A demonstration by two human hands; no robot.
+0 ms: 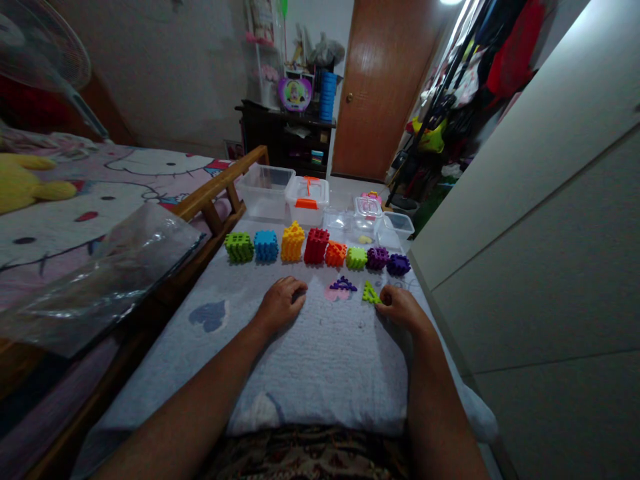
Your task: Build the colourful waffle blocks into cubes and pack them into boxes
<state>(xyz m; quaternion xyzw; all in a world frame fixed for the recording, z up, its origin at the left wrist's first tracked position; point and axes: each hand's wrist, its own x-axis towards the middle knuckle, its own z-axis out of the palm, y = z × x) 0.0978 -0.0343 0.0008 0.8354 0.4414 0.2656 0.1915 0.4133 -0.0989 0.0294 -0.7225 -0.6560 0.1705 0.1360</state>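
My right hand (pixel 400 307) pinches the near right corner of a lime-green triangular plastic building piece (pixel 370 293) with toothed edges, low over the cloth. Left of it, a purple triangular piece (pixel 343 285) lies flat on the cloth. My left hand (pixel 283 301) rests on the cloth, loosely curved, thumb apart from the fingers, with nothing visible in it. Beyond both hands stands a row of sorted stacks: green (pixel 239 247), blue (pixel 266 246), yellow (pixel 293 243), red (pixel 317 247), orange (pixel 336 254), light green (pixel 357 258), purple (pixel 377 258) and dark violet (pixel 399 265).
Behind the row are a clear bin (pixel 267 190), a lidded box with orange latches (pixel 308 197) and smaller clear containers (pixel 399 225). A wooden bed rail (pixel 220 183) with a plastic bag (pixel 120 267) borders the left. A pale cabinet (pixel 540 200) borders the right.
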